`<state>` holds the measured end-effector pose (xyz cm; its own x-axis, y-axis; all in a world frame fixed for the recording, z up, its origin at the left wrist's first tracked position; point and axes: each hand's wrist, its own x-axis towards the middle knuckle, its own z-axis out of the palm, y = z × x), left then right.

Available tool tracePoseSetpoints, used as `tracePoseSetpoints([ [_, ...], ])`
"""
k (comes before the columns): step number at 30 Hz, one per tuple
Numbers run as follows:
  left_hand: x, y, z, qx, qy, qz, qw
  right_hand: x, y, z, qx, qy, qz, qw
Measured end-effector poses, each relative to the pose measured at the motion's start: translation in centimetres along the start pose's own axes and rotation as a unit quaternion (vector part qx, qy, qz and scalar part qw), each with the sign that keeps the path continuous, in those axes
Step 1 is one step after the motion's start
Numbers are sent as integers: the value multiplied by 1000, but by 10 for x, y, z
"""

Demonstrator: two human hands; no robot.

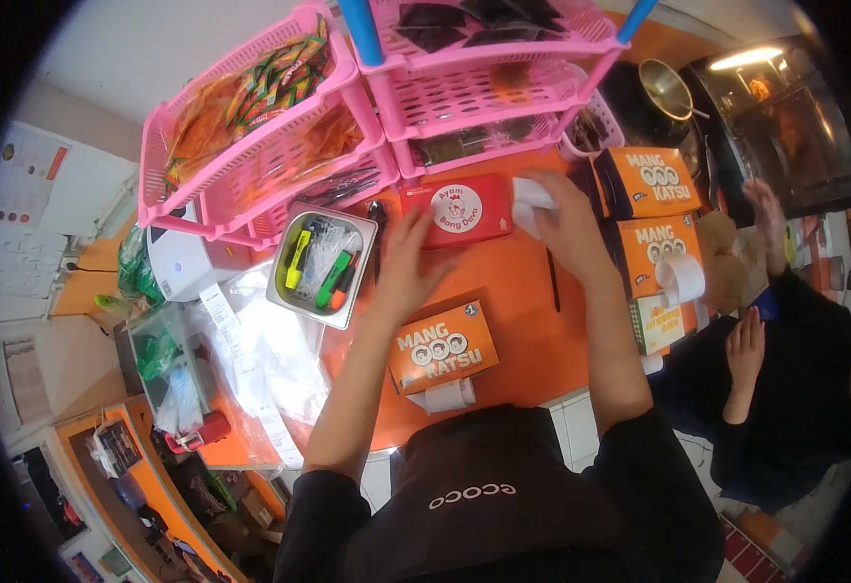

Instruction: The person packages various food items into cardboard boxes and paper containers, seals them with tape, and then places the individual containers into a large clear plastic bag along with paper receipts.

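Observation:
A flat red box (466,209) with a round white emblem lies on the orange table before the pink racks. My left hand (414,260) is at its left front edge, fingers spread and slightly blurred, holding nothing. At the box's right end, my right hand (563,222) has its fingers on a white paper slip (532,202), which hangs over the box's edge. Between my forearms sits an orange carton (443,347), with a curled paper slip (448,395) sticking out on its near side.
Pink racks (489,102) hold packets along the back. A metal tin (356,291) of highlighter pens stands left of my left arm, beside clear plastic bags (285,350). Orange cartons (651,183) stack at right. A co-worker in dark clothes (785,389) has both hands raised at far right.

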<state>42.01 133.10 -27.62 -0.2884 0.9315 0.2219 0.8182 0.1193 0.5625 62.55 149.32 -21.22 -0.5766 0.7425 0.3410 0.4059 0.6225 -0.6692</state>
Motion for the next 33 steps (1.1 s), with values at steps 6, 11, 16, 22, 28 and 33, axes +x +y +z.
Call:
tracePoseSetpoints([
  [6,23,30,6,-353,-114,-91,924,21,-52,-4,256,-192,25,947],
  [11,23,-4,41,-397,-95,-162,898,33,-40,35,400,34,16,916],
  [16,27,-20,58,-508,4,-171,844,0,13,64,178,-106,137,969],
  [22,29,13,26,-333,-30,-151,930,-27,35,88,159,-156,148,964],
  [28,24,-2,14,-125,-75,-105,984,-32,22,93,107,-118,66,985],
  [33,19,-12,26,-134,-12,5,991,-35,24,97,45,-102,24,993],
])
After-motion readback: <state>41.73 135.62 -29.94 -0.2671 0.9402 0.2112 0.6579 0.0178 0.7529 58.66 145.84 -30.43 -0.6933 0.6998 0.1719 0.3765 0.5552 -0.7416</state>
